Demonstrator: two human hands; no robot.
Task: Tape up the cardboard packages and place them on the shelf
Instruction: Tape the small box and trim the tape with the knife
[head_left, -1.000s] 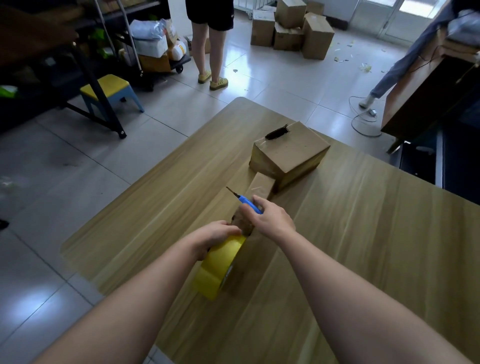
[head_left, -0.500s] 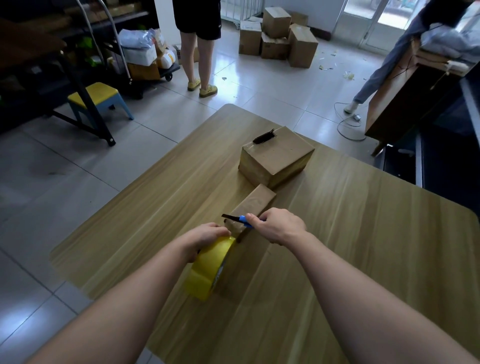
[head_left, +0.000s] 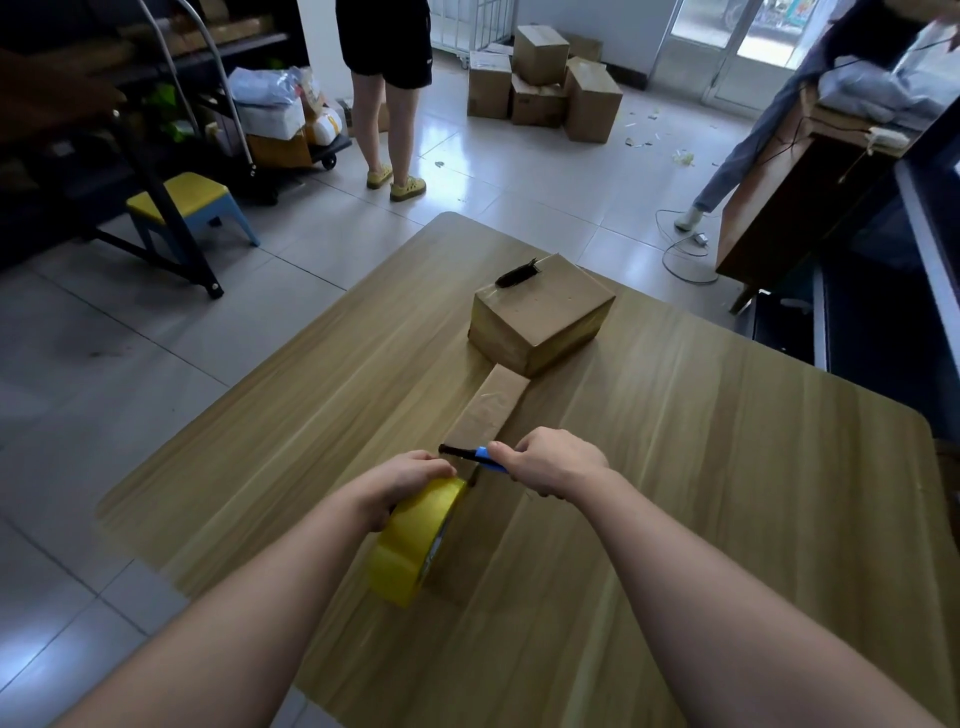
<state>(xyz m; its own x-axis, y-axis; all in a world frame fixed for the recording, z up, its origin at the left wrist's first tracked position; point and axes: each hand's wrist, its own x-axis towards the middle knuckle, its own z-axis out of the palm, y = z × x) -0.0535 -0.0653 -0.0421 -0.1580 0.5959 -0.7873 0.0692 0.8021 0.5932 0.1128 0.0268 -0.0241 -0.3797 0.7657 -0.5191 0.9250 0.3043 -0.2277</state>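
Note:
A long narrow cardboard package (head_left: 491, 405) lies on the wooden table (head_left: 701, 467), its near end hidden behind my hands. My left hand (head_left: 402, 480) grips a big yellow tape roll (head_left: 415, 540) that stands on edge at the package's near end. My right hand (head_left: 553, 462) holds a blue-handled cutter (head_left: 475, 453), its dark blade pointing left across the package between roll and box. Farther back sits a larger taped cardboard box (head_left: 543, 317) with a black object (head_left: 517, 274) on top.
Two people stand on the tiled floor beyond the table (head_left: 395, 88) (head_left: 748, 150). Stacked cardboard boxes (head_left: 545, 83) are at the back. A trolley with parcels (head_left: 285, 124), a yellow stool (head_left: 182, 200) and dark shelving (head_left: 78, 104) are at left. A dark desk (head_left: 810, 202) stands at right.
My right hand has swung the cutter from pointing up-left to lying level across the package, close to the roll. The camera view has tilted up and pulled back.

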